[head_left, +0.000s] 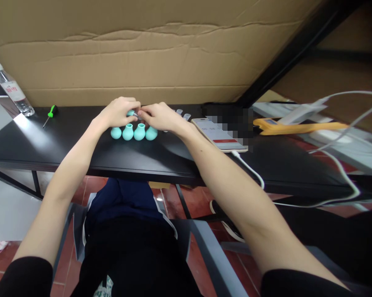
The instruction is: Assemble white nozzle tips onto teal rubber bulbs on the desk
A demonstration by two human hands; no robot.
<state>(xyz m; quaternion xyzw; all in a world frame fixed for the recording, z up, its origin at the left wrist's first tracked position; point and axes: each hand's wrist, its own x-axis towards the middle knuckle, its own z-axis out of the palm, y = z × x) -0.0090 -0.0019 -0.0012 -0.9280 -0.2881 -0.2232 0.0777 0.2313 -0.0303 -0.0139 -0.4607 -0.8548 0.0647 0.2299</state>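
Over the black table my left hand is closed around a teal rubbery bulb, mostly covered by the fingers. Fingertips of my right hand meet it from the right, pinching a small clear, greyish piece at the bulb's end; its exact shape is hidden. Just below both hands, several round teal bulbs stand in a row, some with open necks facing up. Beyond my right wrist lie small clear plastic pieces.
A phone with a white cable lies right of my right forearm. Farther right is a yellow tool-like object. At left are a green-handled screwdriver and a water bottle. A cardboard sheet stands behind the table.
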